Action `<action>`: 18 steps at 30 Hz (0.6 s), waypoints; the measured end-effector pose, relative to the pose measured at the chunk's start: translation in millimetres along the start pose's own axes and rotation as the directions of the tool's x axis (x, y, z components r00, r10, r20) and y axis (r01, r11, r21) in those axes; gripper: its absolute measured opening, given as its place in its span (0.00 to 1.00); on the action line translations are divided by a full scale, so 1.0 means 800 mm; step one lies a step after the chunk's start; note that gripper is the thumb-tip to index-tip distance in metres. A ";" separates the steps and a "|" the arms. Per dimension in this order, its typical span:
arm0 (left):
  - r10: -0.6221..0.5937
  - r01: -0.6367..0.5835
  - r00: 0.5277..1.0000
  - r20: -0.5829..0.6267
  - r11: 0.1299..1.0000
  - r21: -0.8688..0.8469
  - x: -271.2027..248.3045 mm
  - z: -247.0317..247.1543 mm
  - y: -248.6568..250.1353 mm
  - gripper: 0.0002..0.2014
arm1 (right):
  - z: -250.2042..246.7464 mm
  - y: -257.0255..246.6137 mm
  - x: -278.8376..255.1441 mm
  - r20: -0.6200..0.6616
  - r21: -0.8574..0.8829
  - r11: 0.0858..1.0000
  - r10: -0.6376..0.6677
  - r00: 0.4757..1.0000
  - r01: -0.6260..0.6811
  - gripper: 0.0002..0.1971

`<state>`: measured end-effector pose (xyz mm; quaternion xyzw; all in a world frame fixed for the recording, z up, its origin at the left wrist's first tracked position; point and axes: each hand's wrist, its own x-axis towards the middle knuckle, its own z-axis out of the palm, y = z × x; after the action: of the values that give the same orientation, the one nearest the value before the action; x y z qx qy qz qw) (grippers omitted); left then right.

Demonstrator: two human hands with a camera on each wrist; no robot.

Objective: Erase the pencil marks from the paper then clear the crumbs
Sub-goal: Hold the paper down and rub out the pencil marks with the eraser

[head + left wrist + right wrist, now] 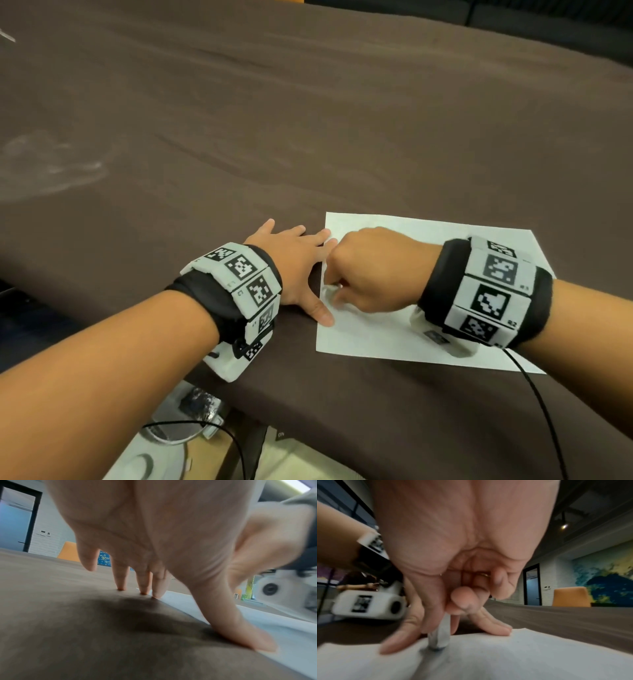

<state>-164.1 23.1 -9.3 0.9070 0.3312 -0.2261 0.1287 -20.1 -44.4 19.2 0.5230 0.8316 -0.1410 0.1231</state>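
Right grip [363, 270] pinches the eraser [441, 634] onto the paper [428, 329]; left grip [294, 263], spread at nine o'clock, pins its edge against sliding.

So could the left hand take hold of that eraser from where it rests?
Probably yes. The left hand lies flat at the white paper sheet's edge, right beside the right hand, which grips the grey eraser stick; nothing lies between them, though the right hand's fingers wrap it.
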 end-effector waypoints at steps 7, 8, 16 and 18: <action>-0.002 0.002 1.000 0.015 0.999 0.043 0.002 0.000 -0.001 0.58 | -0.017 0.023 0.021 -0.003 -0.019 0.986 0.168 0.986 -0.168 0.14; -0.007 0.006 1.000 0.022 0.999 0.050 0.002 -0.001 -0.001 0.58 | -0.018 0.023 0.021 -0.035 -0.046 0.983 0.178 0.983 -0.179 0.11; -0.015 0.014 1.000 0.021 0.998 0.054 0.000 -0.001 0.002 0.62 | 0.000 0.002 -0.012 0.155 0.090 0.996 -0.001 0.988 -0.013 0.18; -0.010 0.009 1.000 0.018 0.998 0.063 0.001 -0.002 0.002 0.62 | -0.001 0.005 -0.007 0.151 0.098 0.993 0.047 0.987 -0.062 0.21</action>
<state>-162.1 22.4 -8.3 0.9068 0.3272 -0.2455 0.1021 -14.2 -47.0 21.9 0.5391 0.7971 -0.2187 0.1617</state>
